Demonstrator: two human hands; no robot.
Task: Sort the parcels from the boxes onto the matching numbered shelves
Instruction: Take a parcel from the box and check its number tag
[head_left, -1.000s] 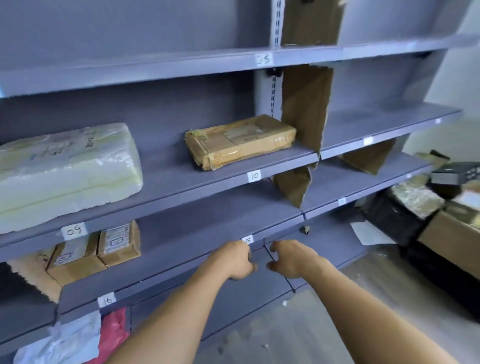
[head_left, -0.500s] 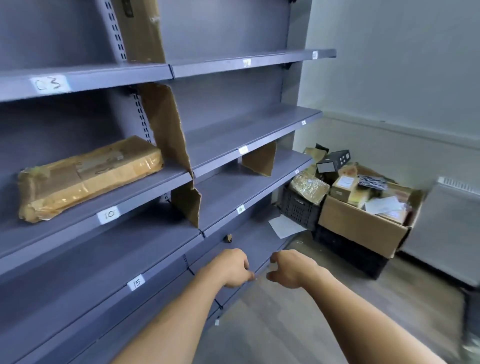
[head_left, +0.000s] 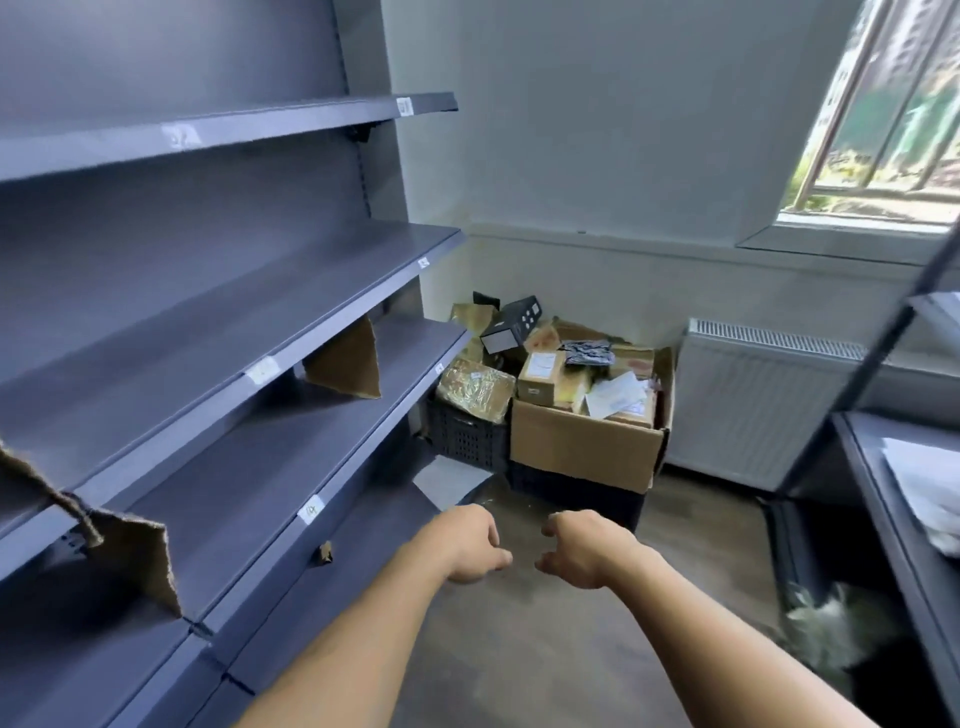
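Grey numbered shelves (head_left: 218, 332) run along the left, with small white labels on their front edges. In the far corner an open cardboard box (head_left: 587, 447) holds several parcels, among them a small brown box (head_left: 540, 376) and a white envelope (head_left: 618, 395). A black crate (head_left: 467, 441) beside it carries a bubble-wrapped parcel (head_left: 475, 387). My left hand (head_left: 467, 543) and my right hand (head_left: 582, 548) hang side by side over the floor, fingers loosely curled, holding nothing.
Cardboard dividers (head_left: 345, 364) stand on the shelves. A white radiator (head_left: 753, 405) lines the back wall under a window (head_left: 883, 109). Another grey rack (head_left: 893, 519) stands at the right, with a bagged item (head_left: 826, 629) on the floor below it.
The view has swung right, away from the shelf with the brown parcel and toward the boxes in the corner. Both hands stay held out in front, unchanged and holding nothing.
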